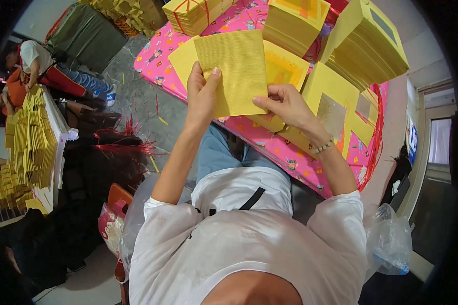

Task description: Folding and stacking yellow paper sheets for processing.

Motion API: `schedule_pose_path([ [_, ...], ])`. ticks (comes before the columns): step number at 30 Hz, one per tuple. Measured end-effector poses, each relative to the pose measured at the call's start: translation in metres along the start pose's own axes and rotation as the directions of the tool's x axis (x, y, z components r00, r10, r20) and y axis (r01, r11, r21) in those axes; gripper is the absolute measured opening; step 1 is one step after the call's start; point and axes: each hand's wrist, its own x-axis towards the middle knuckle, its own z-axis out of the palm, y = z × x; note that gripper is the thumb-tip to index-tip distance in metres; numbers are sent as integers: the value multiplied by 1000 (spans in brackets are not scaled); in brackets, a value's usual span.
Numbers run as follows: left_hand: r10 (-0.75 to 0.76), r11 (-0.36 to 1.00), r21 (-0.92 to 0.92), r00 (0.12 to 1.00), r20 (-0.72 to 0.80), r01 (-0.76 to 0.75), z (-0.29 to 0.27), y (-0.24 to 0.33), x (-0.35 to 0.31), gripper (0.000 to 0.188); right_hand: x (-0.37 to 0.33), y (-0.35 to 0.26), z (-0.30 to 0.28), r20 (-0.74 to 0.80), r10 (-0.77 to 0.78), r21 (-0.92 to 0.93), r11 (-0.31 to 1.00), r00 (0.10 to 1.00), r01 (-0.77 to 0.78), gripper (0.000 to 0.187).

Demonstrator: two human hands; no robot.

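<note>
Between my two hands I hold up a yellow paper sheet with fine ribbed lines, above the near edge of the table. My left hand grips its left edge, thumb on the front face. At the lower right corner, my right hand pinches the sheet between thumb and fingers. Beneath and behind it lie more yellow sheets, one with an orange printed patch. To the right of my right hand rests a yellow sheet with a silvery square. Whether I hold one sheet or a few, I cannot tell.
A pink patterned cloth covers the table. Tall yellow paper stacks stand at its far side, one bundle tied with red string. Red strands hang at the right edge. At left, people sit by another table with yellow bundles.
</note>
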Motion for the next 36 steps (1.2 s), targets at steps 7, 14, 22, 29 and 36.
schedule_pose_path([
  [7,25,999,-27,989,-149,-30,-22,1,13,23,27,-19,0,35,-27,-118,993,999,31,26],
  [14,-43,998,-49,966,-253,32,-73,-11,56,28,109,-42,5,7,-110,-230,967,994,109,34],
  [22,-66,956,264,969,-238,130,-122,-54,86,29,167,-10,12,-53,-99,-394,916,994,71,32],
  [29,3,878,467,976,-217,101,-139,-91,91,30,183,19,11,-70,-97,-541,840,993,44,32],
  [36,81,664,737,967,-240,127,-141,-101,95,32,183,13,12,-38,-114,-692,720,993,56,35],
])
